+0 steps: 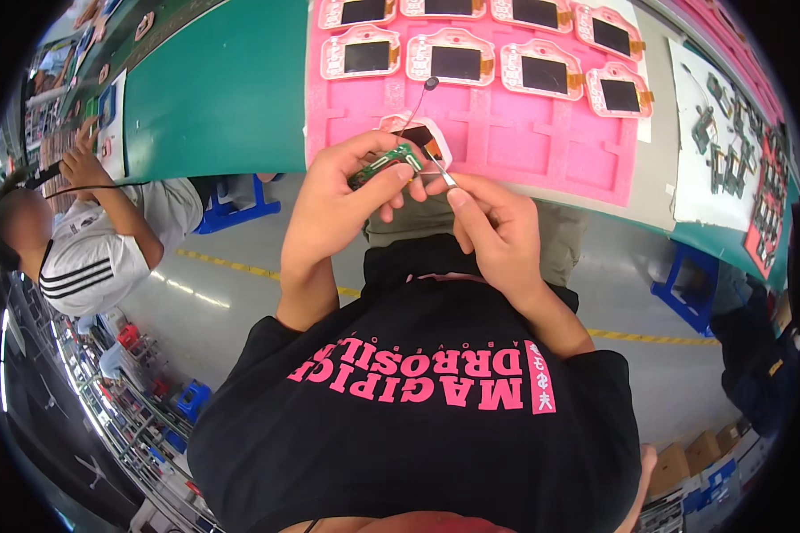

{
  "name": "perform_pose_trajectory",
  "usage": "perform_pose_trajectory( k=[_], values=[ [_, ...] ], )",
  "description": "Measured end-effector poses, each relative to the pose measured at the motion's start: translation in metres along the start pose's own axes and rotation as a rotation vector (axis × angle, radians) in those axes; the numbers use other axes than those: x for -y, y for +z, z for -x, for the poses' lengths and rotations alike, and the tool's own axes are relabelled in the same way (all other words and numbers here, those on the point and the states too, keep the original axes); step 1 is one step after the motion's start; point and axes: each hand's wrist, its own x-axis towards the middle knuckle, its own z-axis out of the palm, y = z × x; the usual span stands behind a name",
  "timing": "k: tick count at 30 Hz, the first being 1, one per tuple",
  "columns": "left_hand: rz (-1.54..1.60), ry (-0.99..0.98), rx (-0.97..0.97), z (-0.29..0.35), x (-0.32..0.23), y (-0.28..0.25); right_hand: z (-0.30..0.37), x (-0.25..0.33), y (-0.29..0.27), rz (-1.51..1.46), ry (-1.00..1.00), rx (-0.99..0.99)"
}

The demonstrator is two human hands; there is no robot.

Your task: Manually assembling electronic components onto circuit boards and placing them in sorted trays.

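Note:
My left hand [348, 188] is closed round a small green circuit board [389, 163], thumb lying across it. A thin wire runs up from the board to a small round black speaker-like disc [431, 83]. In my right hand [496, 220] is a pair of metal tweezers [444, 171], pinched between thumb and fingers, its tip close to the board's right end. Just beyond my hands a pink housing with a dark screen [428, 138] sits at the tray's near edge, partly hidden by my left hand.
The pink foam tray [524, 151] holds several pink housings with dark screens [451, 60]. At right, small dark parts with wires [729, 147] lie on a white sheet [692, 191]. A co-worker [107, 231] sits at the left beside the green tabletop [213, 89]. Blue stools [684, 289] stand below.

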Motion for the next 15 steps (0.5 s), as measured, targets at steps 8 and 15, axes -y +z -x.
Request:
perform_pose_trajectory(
  k=[8,15],
  values=[
    [-0.005,0.051,-0.024,-0.0014,0.0027,0.0070,0.0003,-0.0052,0.0016,0.481,-0.314,-0.160],
    [-0.011,0.052,-0.041,-0.0016,0.0034,0.0108,0.0001,-0.0062,-0.0008,0.629,-0.377,-0.192]
  ],
)
